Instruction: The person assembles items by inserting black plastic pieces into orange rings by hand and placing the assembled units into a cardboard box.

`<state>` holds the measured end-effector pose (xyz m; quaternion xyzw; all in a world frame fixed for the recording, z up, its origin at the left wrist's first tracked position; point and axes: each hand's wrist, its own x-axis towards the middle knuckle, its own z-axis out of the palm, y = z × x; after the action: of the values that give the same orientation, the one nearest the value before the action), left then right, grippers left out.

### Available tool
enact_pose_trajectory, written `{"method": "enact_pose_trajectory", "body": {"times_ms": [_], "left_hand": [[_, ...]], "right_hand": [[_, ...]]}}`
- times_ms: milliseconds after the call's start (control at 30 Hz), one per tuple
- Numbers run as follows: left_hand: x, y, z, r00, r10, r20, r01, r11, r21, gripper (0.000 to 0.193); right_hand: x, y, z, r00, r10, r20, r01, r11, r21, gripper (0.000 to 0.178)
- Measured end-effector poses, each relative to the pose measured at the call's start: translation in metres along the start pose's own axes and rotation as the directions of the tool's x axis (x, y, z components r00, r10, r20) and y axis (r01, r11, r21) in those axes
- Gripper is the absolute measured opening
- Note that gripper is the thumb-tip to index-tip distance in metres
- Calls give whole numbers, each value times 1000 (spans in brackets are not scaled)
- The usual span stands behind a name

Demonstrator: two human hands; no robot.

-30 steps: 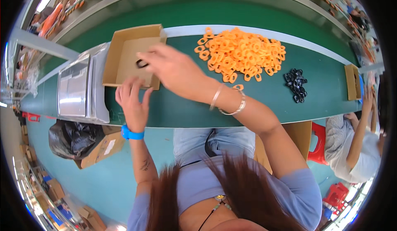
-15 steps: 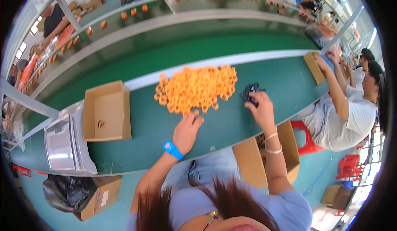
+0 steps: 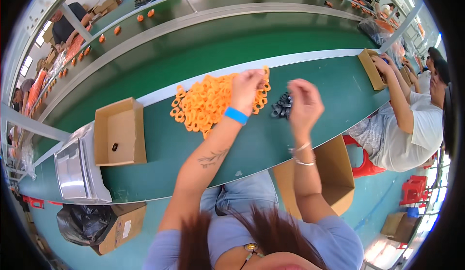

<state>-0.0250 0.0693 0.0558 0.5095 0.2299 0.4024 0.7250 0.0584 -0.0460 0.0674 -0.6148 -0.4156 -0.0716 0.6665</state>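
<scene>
Nearly vertical long axis: orange ring (image 3: 266,69) | left hand (image 3: 245,90): pinching it | right hand (image 3: 307,104): unclear

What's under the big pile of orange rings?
The orange rings lie on a green tabletop, which shows along the pile's near edge. Whatever the pile covers underneath can't be seen.

Bright, fairly even illumination; windows (image 3: 25,66) glaring at upper left; right hand (image 3: 306,103) slightly blurred; table (image 3: 164,156) bowed by fisheye distortion.
</scene>
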Motion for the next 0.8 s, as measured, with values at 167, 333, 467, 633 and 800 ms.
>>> {"method": "enact_pose_trajectory", "body": {"times_ms": [167,333,467,633,800], "left_hand": [[16,-3,3,992,-118,-46,121,990,71,21],[0,-16,-26,994,-30,102,17,992,126,21],[-18,-9,-44,994,-72,80,54,976,213,19],[-35,-9,-49,986,-145,83,120,961,251,16],[-43,-11,-50,995,-82,61,68,977,203,17]], "right_hand": [[12,28,16,974,217,-68,-191,942,276,12],[-3,25,-28,795,8,606,175,954,-243,23],[-21,26,-62,631,117,767,226,918,-326,27],[-21,39,-59,627,95,773,272,903,-332,19],[-11,37,-48,599,165,784,267,881,-390,16]]}}
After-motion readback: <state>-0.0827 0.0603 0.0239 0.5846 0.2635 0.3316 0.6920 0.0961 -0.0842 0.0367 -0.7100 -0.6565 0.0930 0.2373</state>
